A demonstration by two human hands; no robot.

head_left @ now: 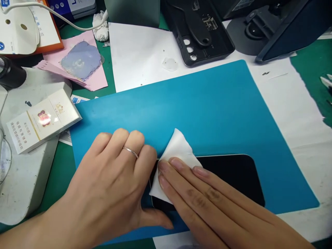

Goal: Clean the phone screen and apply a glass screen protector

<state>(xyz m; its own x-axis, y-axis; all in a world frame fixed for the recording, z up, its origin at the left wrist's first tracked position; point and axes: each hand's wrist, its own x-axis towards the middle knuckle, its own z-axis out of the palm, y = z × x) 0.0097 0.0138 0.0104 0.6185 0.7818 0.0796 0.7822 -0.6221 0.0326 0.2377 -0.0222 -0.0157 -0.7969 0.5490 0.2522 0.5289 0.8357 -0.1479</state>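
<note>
Blue and smooth, a mat (202,103) lies at the middle of the green surface (308,62), partly over white paper (137,58). On the near half of the mat, a black phone (230,176) rests flat, its dark glass facing up. Spread on the glass toward the phone's left end is a folded white cloth (178,143), one corner pointing to the mat's far edge. The right hand (215,204) lies over it, fingers straight and close together, their tips on the cloth; whether they also pinch it, I cannot tell. At the phone's left end, above the mat, the left hand (111,180) has its fingers curled in and thumb stretched out, a ring (130,151) on one finger; whether it grips anything is hidden. Left of the mat, a white pack (44,119) lies slanted on a pale box (38,183). Beyond the mat's far left corner is pink paper (100,74); beyond its far edge, a black case (223,41) with round holes.
</note>
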